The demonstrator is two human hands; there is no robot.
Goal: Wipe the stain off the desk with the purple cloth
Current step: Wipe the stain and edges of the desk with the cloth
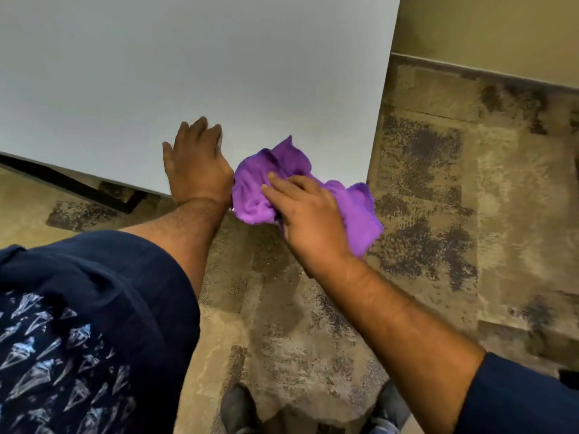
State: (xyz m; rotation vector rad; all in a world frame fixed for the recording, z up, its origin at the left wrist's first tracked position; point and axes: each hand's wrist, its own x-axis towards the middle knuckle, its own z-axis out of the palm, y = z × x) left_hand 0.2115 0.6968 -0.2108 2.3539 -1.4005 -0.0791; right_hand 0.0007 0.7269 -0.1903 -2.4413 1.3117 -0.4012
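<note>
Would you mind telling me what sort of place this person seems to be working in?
Probably an office or a similar indoor workroom. A plain white desk stands on mottled brown-and-grey carpet, the commercial sort, and a beige wall with a dark baseboard runs behind.

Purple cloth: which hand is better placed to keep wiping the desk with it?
Right. The right hand lies on top of the purple cloth at the desk corner, while the left hand rests flat on bare desk beside it.
</note>
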